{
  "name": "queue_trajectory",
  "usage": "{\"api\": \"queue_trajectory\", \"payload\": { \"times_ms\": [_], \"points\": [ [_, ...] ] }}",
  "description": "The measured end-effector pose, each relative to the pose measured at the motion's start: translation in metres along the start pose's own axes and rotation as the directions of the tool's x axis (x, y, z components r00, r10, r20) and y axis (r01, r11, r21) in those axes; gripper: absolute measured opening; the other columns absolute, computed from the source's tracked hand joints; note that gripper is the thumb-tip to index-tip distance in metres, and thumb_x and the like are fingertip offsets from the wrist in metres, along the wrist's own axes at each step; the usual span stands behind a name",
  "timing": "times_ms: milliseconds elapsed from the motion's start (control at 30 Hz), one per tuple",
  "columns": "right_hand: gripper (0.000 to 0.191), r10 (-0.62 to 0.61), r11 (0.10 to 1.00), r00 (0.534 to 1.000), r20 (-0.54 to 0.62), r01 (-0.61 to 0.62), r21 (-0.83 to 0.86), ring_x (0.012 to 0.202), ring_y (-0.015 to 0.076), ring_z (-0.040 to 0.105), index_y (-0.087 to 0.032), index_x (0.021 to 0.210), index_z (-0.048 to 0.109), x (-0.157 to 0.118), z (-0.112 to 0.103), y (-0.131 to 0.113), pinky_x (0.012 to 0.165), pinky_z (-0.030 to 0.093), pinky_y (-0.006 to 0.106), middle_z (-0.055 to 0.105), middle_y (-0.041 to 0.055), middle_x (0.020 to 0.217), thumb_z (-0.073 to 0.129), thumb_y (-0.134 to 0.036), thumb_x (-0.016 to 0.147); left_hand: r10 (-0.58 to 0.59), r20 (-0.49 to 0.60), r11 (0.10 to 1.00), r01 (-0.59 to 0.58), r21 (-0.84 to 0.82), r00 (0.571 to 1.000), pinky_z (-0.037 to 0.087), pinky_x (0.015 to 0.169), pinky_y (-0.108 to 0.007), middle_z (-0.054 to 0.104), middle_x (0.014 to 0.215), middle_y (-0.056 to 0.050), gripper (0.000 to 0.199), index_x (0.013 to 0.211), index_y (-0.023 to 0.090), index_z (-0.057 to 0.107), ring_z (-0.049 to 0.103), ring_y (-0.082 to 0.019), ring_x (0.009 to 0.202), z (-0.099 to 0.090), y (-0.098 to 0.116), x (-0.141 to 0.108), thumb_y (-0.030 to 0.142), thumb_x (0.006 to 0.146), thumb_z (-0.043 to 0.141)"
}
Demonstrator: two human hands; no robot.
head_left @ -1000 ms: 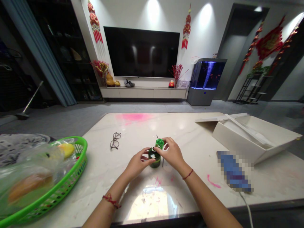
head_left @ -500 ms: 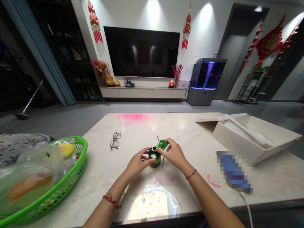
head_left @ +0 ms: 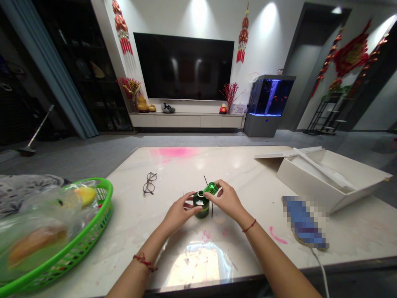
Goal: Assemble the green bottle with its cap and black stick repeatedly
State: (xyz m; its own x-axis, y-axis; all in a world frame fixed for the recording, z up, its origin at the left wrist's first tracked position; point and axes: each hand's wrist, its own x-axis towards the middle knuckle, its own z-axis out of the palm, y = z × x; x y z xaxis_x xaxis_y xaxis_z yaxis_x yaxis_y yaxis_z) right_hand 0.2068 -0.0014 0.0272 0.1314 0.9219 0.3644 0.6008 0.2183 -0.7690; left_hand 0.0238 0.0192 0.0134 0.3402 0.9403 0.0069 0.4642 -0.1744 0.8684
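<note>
A dark green glass bottle (head_left: 201, 210) with a pale label stands upright on the table, its round mouth uncovered. My left hand (head_left: 181, 210) is wrapped round the bottle from the left, thumb at the front. Between the fingers of my right hand (head_left: 227, 198) is a shiny green cap (head_left: 211, 188), tilted beside the bottle's mouth. It looks close to the rim; whether they touch I cannot tell. Thin dark sticks (head_left: 205, 179) show behind and beside the bottle, partly hidden by it and the cap.
Eyeglasses (head_left: 150, 183) lie on the white table (head_left: 124, 231), left of the bottle. A green basket (head_left: 107, 198) with bagged food fills the left side. At right are an open white box (head_left: 310, 186) and a blurred blue object (head_left: 305, 223) with a white cable.
Almost nothing differs. The view has shifted slightly; both hands keep their holds on the bottle and the cap.
</note>
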Motion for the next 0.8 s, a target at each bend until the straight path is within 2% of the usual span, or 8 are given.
{"api": "queue_trajectory", "payload": {
  "times_ms": [167, 433, 800],
  "points": [
    [0.029, 0.004, 1.000, 1.000, 0.018, -0.003, -0.031, 0.057, 0.0110, 0.051, -0.020, 0.083, 0.056, -0.002, -0.005, 0.004, 0.057, 0.041, 0.025, 0.059, -0.0005, 0.077, 0.063, -0.041, 0.065, -0.009, -0.012, 1.000, 0.009, -0.009, 1.000, 0.050, 0.075, -0.033, 0.060, 0.112, -0.009, 0.060, 0.117, 0.021, 0.051, 0.063, -0.019, 0.082, 0.000, 0.000, 0.000, 0.042, 0.063, 0.067],
    [0.028, 0.014, 0.990, 0.999, 0.050, -0.007, -0.139, 0.064, 0.0136, 0.053, -0.021, 0.081, 0.056, -0.006, -0.012, 0.016, 0.059, 0.040, 0.025, 0.060, -0.0004, 0.078, 0.063, -0.043, 0.065, 0.000, -0.014, 1.000, 0.001, 0.018, 1.000, 0.050, 0.075, -0.034, 0.059, 0.114, -0.010, 0.062, 0.119, 0.022, 0.050, 0.063, -0.019, 0.082, 0.001, -0.002, 0.001, 0.045, 0.063, 0.065],
    [0.027, 0.024, 0.970, 0.994, 0.111, 0.003, -0.243, 0.060, 0.0120, 0.051, -0.021, 0.078, 0.056, -0.013, -0.013, 0.031, 0.057, 0.036, 0.024, 0.060, -0.0016, 0.076, 0.065, -0.042, 0.064, 0.004, -0.013, 1.000, -0.004, 0.019, 1.000, 0.050, 0.075, -0.034, 0.059, 0.113, -0.010, 0.060, 0.118, 0.022, 0.049, 0.063, -0.019, 0.081, 0.002, 0.000, 0.000, 0.044, 0.064, 0.064]
  ]
}}
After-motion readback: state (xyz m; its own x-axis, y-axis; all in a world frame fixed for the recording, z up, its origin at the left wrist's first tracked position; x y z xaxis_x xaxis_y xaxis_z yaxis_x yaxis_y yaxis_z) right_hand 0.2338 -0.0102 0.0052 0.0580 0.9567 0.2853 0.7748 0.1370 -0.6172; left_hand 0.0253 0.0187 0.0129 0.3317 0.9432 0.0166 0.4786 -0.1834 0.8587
